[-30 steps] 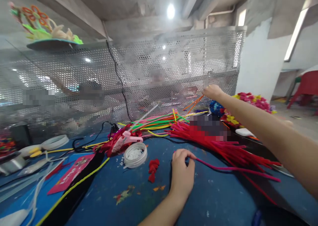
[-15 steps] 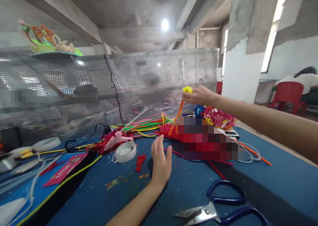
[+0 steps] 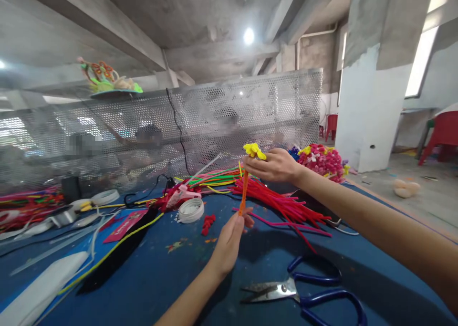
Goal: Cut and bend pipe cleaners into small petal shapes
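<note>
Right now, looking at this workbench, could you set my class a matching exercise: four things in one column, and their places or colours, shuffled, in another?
Column one
1. Yellow flower
2. Orange stem
3. Scissors
4. Round white tub

Column two
A. Left of the small red piece
B. Reaching from the right hand down to the left hand
C. Dark blue handles, lying on the table
D. Just above the right hand's fingers

Right pairs: 1-D, 2-B, 3-C, 4-A
</note>
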Demonstrator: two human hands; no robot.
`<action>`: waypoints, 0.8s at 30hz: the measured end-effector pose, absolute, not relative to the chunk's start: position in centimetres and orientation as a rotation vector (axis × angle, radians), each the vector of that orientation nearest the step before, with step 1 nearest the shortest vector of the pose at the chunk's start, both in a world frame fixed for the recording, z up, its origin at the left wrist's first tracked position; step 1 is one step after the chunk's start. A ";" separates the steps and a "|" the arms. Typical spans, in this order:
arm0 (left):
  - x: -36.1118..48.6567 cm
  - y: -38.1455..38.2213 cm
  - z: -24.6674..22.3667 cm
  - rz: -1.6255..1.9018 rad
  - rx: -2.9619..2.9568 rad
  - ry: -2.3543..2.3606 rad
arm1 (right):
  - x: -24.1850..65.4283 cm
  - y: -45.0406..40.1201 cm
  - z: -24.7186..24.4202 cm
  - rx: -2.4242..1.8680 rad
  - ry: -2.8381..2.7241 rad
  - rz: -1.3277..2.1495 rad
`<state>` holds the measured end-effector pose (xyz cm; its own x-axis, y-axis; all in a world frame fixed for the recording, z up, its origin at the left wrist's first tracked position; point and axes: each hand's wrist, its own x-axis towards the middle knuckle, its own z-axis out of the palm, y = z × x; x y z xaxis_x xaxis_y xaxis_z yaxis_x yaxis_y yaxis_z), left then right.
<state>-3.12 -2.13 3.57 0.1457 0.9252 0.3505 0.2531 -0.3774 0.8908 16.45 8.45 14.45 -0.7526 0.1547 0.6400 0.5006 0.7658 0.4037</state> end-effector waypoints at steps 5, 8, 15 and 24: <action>-5.7 -0.9 3.4 1.325 1.953 1.452 | 18.1 8.7 14.0 -0.564 -2.349 -0.787; -6.3 -0.2 3.3 1.389 1.828 1.449 | 19.0 8.4 13.5 -0.512 -2.339 -0.831; -5.1 -0.8 3.1 1.309 1.795 1.259 | 16.4 6.7 11.4 -0.159 -2.256 -0.964; -5.4 -0.7 2.5 1.303 1.827 1.047 | 12.3 6.3 10.8 0.114 -1.898 -1.327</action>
